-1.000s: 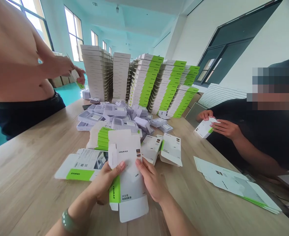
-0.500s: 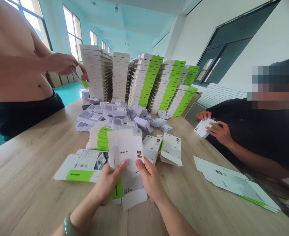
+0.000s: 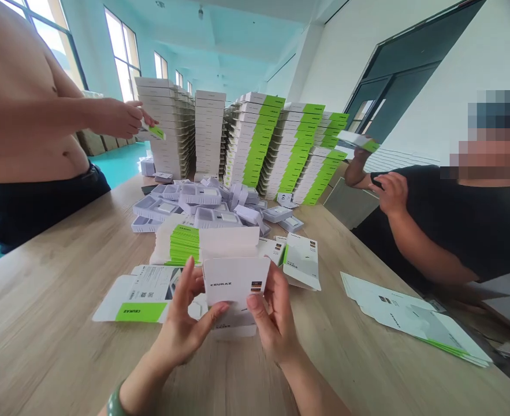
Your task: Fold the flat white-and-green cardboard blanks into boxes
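Tipped the box up since earlier, gripping it with left hand and right hand, seemingly opened out, with flap unclosed.

Here's the white carton, just below the centre of the frame — dark CEUKAZ lettering left on its face, small dark badges right. Top end unclosed, a plain white upper flap standing up behind the edge — and printing lower down too.

Left hand, right hand level; thumbs angled inward, fingers bent, forearms converging.
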Available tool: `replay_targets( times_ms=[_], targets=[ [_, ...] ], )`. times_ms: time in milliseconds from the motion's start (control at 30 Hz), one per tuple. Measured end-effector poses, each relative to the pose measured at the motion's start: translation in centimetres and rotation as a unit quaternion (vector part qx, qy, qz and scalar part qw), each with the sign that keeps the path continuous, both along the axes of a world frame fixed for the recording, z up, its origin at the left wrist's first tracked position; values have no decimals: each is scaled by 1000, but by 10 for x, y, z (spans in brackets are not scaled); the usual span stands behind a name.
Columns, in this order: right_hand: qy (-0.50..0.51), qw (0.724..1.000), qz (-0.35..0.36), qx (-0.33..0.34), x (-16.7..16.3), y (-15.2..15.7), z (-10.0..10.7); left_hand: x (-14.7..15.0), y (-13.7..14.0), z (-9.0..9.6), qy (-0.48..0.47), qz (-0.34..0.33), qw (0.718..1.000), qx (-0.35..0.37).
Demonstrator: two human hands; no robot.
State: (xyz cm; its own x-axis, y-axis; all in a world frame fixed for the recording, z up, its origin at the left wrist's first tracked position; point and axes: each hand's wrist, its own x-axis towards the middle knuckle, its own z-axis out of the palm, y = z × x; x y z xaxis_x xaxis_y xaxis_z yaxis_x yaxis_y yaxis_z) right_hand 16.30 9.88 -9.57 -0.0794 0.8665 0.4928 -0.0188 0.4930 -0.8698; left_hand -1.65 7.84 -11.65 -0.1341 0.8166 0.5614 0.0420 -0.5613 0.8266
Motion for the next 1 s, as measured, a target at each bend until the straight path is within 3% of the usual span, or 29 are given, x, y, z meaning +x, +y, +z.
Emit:
replay_targets(
  times_ms=[100,200,300,367,433,567,667,733,800,900,1000],
  targets=[
    [-40,998,-4,58,16,-2,13,-9,-6,6,48,-13,999,22],
    [-124,984,30,126,37,-15,43,-19,-23,19,108,-46,992,45],
    [-135,978,39,156,48,-38,60,-20,-46,20,97,-34,993,65],
    [-91,982,-5,163,44,-55,53,-15,-57,10,45,15,997,55],
    [-26,984,-82,155,33,-71,31,-8,-63,-5,-12,54,998,4],
    [42,960,-261,90,8,-98,-18,5,-67,-27,-67,34,992,-97],
    [75,961,-254,85,6,-111,-28,9,-75,-27,-88,61,991,-79],
    [101,971,-196,91,15,-114,-17,7,-82,-21,-59,68,994,-61],
    [98,983,-146,53,27,-110,6,3,-89,-15,-6,30,998,-56],
    [66,991,-98,-58,41,-99,54,-3,-95,-5,39,-19,998,-44],
    [91,992,-37,-79,46,-86,105,0,-98,4,45,6,999,-13]
  ],
)
